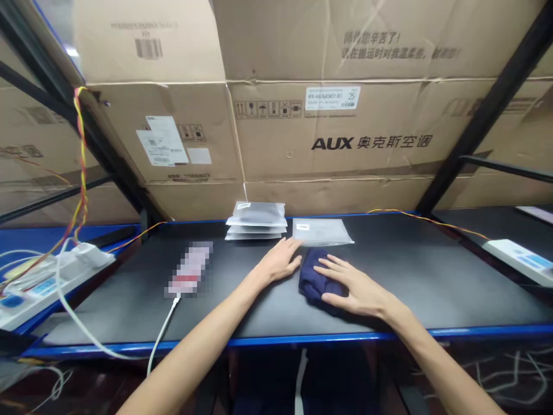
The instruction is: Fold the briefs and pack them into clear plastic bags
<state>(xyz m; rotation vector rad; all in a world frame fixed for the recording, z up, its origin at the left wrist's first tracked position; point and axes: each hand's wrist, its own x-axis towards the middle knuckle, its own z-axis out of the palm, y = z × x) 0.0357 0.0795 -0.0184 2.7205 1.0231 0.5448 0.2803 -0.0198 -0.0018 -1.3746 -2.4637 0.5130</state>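
Your right hand (pixel 354 288) lies flat with fingers spread, pressing on the folded navy-blue fabric garment (pixel 317 279), which sits on the black matte worktop with blue edging (pixel 432 276), near its front edge and about mid-width. Your left hand (pixel 280 260) is flat too, fingers together, resting on the worktop just left of the garment, fingertips touching or nearly touching the flat clear plastic bag with a white label (pixel 322 231) that lies just behind it. Judging by the look, the garment is light, soft and limp: it'll sag and unfold if lifted by one corner, so take it by the folded edges on both sides or slide a palm under it. The bag looks thin and slippery; pinch it at the open end. Behind-left is a short stack of filled grey-clear plastic bags (pixel 256 222). Hard to tell: which end of the empty bag is open, what kind of garment it is, how many folds. Your right palm hides the garment's right part. A blurred-out flat device on a white cable (pixel 190 268) lies to the left.
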